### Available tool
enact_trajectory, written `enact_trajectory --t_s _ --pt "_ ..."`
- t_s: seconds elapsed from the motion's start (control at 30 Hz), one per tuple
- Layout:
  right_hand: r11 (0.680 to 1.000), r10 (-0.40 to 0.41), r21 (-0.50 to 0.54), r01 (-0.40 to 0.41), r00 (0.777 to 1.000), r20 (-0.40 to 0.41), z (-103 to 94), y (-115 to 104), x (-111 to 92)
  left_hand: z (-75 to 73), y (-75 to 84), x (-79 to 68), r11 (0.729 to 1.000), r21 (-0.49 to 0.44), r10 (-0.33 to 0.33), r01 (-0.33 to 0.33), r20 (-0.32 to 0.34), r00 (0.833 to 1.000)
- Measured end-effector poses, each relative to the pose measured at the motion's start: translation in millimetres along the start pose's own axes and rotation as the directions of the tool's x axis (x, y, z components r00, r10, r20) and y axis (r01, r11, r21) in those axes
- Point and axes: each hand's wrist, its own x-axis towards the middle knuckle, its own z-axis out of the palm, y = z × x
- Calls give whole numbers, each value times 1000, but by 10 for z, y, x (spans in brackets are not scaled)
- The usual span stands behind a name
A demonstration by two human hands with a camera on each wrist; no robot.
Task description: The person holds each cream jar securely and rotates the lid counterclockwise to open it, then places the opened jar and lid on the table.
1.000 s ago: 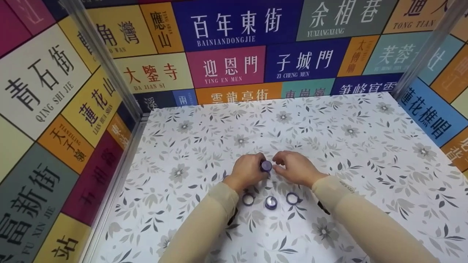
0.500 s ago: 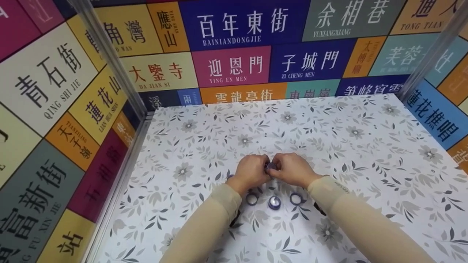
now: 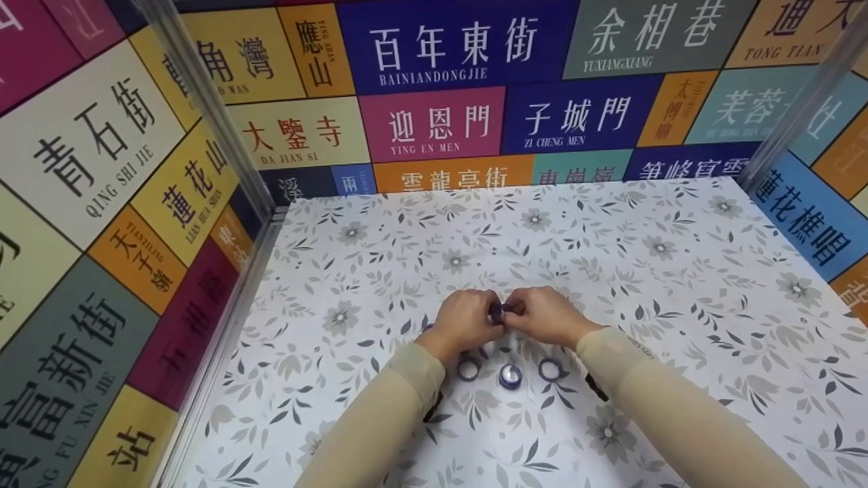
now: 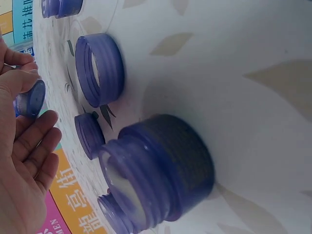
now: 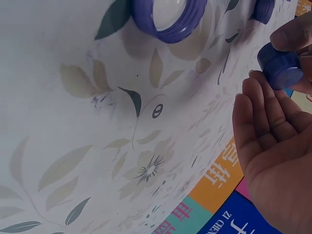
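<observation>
Small purple jar (image 3: pixel 499 312) held above the worktop (image 3: pixel 678 285), between both hands. Left hand (image 3: pixel 464 320) fingers curled round it; right hand (image 3: pixel 542 315) pinching its near end. Axis roughly level, hand to hand. Two rings (image 3: pixel 467 369) and open jar (image 3: pixel 510 376) just below wrists.

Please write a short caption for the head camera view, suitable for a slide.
Both hands, left hand and right hand, hold a small purple jar above three purple pieces on the floral table.
</observation>
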Motion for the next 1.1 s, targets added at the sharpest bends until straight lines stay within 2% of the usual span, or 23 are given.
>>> enact_trajectory --t_s 0.17,0.37,0.53,0.73,0.9,1.1 --pt "997 5 79 -8 999 32 -19 27 -12 -12 -11 -16 1000 -14 6 -5 29 1000" --pt "991 -30 135 23 998 51 -39 43 -39 -51 -20 -21 1000 -26 5 -3 78 997" --pt "981 -13 193 -3 997 80 -63 45 -54 -95 2 -19 1000 10 25 -26 76 997" --pt "985 18 170 -32 996 84 -98 35 -53 -110 26 -16 999 35 38 -40 64 997" --pt "986 2 169 -16 996 88 -120 30 -52 -109 40 -24 1000 -3 15 -15 81 997" --pt "983 -44 182 26 995 91 -103 36 -54 -103 38 -48 999 -26 25 -23 78 997"
